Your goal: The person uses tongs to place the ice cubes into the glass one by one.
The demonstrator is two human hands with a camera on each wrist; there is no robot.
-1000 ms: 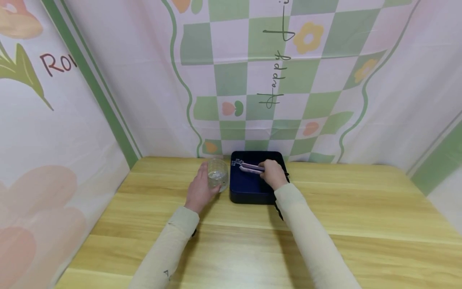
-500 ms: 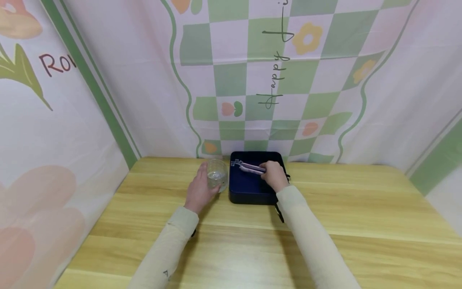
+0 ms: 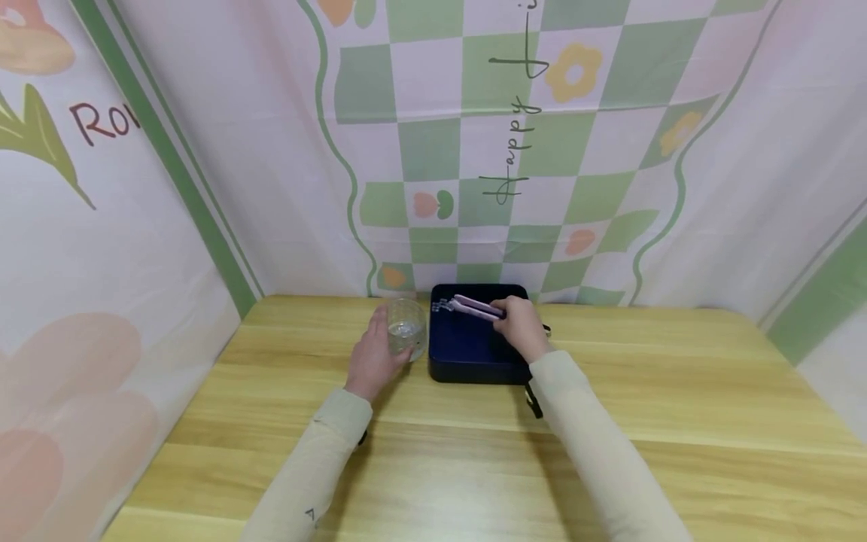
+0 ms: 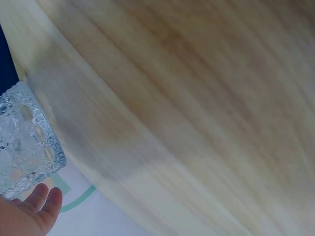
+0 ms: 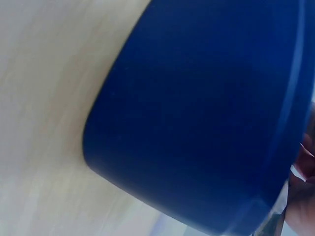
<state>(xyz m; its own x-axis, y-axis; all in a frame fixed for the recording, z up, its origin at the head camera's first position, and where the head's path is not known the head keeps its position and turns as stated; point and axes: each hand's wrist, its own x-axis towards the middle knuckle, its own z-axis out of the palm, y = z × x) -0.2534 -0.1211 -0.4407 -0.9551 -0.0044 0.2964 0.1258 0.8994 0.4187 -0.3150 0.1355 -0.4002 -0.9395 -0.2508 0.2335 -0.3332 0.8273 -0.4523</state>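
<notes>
On the left in the head view, my left hand (image 3: 372, 357) holds a clear drinking glass (image 3: 406, 329) by its side, thumb at the front and fingers behind. Something clear lies low inside it. The left wrist view shows the textured wall of the glass (image 4: 29, 142). My right hand (image 3: 523, 325) grips pale pinkish tongs (image 3: 477, 307) at the right end, over a dark blue rectangular tray (image 3: 467, 370). Small silvery-clear pieces (image 3: 442, 305) show at the tongs' left end; whether they are prongs or loose bits, I cannot tell. The hand partly hides the tray's right side.
The wooden table (image 3: 433, 459) reaches back to a printed checkered cloth (image 3: 433, 150). The glass stands close to the tray's left wall. A black strap (image 3: 533, 400) lies beside the tray's front right corner, near my right sleeve.
My right hand and the tongs have shifted slightly right, and the tongs' two arms look a little further apart. The left hand and glass have stayed nearly still.
</notes>
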